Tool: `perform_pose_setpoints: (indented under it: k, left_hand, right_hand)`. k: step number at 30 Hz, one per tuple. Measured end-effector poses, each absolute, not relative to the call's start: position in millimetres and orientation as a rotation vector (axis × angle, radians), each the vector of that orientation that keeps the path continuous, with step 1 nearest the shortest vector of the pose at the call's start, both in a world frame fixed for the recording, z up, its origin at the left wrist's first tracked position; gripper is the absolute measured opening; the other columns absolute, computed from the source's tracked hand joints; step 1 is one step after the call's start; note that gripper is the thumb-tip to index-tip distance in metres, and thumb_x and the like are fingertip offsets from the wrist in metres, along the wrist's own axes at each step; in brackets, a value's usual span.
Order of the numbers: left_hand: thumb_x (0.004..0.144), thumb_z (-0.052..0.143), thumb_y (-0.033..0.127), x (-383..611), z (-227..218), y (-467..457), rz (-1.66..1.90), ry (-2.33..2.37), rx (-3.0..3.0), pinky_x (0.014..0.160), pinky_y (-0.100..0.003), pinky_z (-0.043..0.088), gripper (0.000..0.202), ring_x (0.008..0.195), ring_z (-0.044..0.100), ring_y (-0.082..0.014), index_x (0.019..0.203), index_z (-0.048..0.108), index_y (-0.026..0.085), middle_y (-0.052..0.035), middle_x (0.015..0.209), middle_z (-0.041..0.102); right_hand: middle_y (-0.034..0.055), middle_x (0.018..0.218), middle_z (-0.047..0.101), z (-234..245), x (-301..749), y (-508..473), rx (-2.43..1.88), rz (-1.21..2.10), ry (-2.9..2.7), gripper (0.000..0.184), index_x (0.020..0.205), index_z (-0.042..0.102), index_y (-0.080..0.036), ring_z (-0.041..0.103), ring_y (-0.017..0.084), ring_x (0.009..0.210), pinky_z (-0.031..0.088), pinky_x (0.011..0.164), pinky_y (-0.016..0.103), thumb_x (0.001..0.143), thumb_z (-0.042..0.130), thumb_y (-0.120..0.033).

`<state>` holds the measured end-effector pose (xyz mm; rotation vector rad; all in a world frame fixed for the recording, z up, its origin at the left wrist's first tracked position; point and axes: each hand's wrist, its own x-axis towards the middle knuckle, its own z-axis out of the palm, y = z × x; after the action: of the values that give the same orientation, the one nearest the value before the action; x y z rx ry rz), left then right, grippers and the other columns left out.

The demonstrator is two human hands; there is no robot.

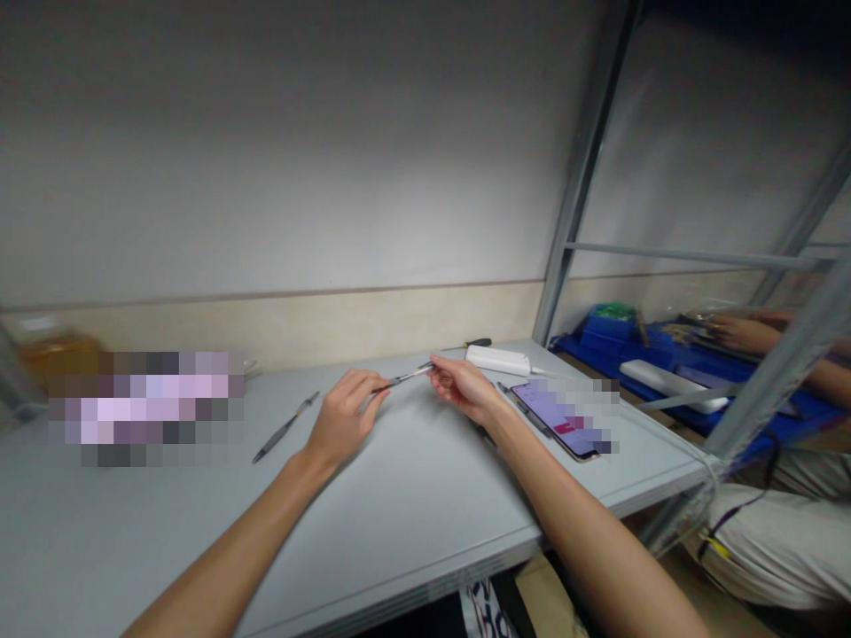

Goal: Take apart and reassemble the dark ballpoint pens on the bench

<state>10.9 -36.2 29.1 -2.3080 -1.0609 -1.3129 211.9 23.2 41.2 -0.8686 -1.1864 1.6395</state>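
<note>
My left hand is closed in a pinch on the near end of a slim pen. The far end of that pen sits between the fingertips of my right hand, also closed. The pen slants up to the right above the table; its middle looks pale or clear and its ends dark. Left of my left hand lies a grey pen. To the right of my right hand another dark pen rests along a lit phone. Part of a dark thin object shows beneath my right wrist, its kind hidden.
A white power strip and a screwdriver lie at the back of the grey table. A blurred-out object stands left. Metal rack posts rise at right; beyond them, another person's hands are over a blue surface.
</note>
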Motion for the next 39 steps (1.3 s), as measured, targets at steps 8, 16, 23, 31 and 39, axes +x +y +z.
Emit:
perform_pose_setpoints:
  k: [8, 16, 23, 31, 39]
  left_hand:
    - [0.082, 0.05, 0.031, 14, 19, -34, -1.176, -1.296, -2.514, 0.076, -0.032, 0.044, 0.02, 0.081, 0.055, -0.0172, 0.097, 0.054, 0.018, -0.0042, 0.085, 0.059]
    - [0.082, 0.045, 0.027, 15, 15, -32, -1.052, -1.38, -2.626, 0.07, -0.029, 0.042, 0.017, 0.072, 0.053, -0.0157, 0.088, 0.058, 0.018, -0.0025, 0.074, 0.058]
    - [0.081, 0.043, 0.019, 15, 14, -33, -0.953, -1.445, -2.685, 0.068, -0.027, 0.04, 0.014, 0.07, 0.053, -0.0151, 0.08, 0.057, 0.018, -0.0021, 0.072, 0.058]
    - [0.08, 0.042, 0.018, 14, 10, -30, -0.893, -1.467, -2.699, 0.066, -0.026, 0.039, 0.015, 0.067, 0.052, -0.0148, 0.076, 0.057, 0.018, -0.0019, 0.07, 0.057]
    - [0.08, 0.042, 0.016, 12, 11, -31, -0.786, -1.46, -2.746, 0.066, -0.028, 0.038, 0.017, 0.068, 0.05, -0.0162, 0.073, 0.057, 0.018, -0.0026, 0.068, 0.058]
  right_hand:
    - [-0.0008, 0.055, 0.055, 46, 221, 31, -0.592, 1.623, -0.711, 0.018, 0.073, 0.055, -0.017, 0.051, 0.009, 0.049, 0.046, 0.053, 0.023, 0.083, 0.045, -0.028]
    - [-0.0087, 0.038, 0.019, 48, 237, 29, -0.363, 1.939, -0.714, 0.037, 0.051, 0.032, -0.019, 0.013, 0.006, 0.03, 0.011, 0.03, 0.018, 0.081, 0.037, -0.041]
    - [-0.0084, 0.04, 0.017, 51, 237, 26, -0.391, 1.929, -0.789, 0.038, 0.05, 0.03, -0.02, 0.008, 0.006, 0.034, 0.011, 0.031, 0.018, 0.079, 0.034, -0.044]
    - [-0.0088, 0.04, 0.016, 50, 238, 28, -0.345, 1.924, -0.869, 0.041, 0.051, 0.031, -0.019, 0.009, 0.005, 0.034, 0.012, 0.032, 0.017, 0.078, 0.038, -0.049]
    - [-0.0093, 0.04, 0.014, 56, 235, 23, -0.39, 1.932, -0.927, 0.035, 0.051, 0.03, -0.02, 0.005, 0.005, 0.035, 0.01, 0.031, 0.016, 0.078, 0.039, -0.04]
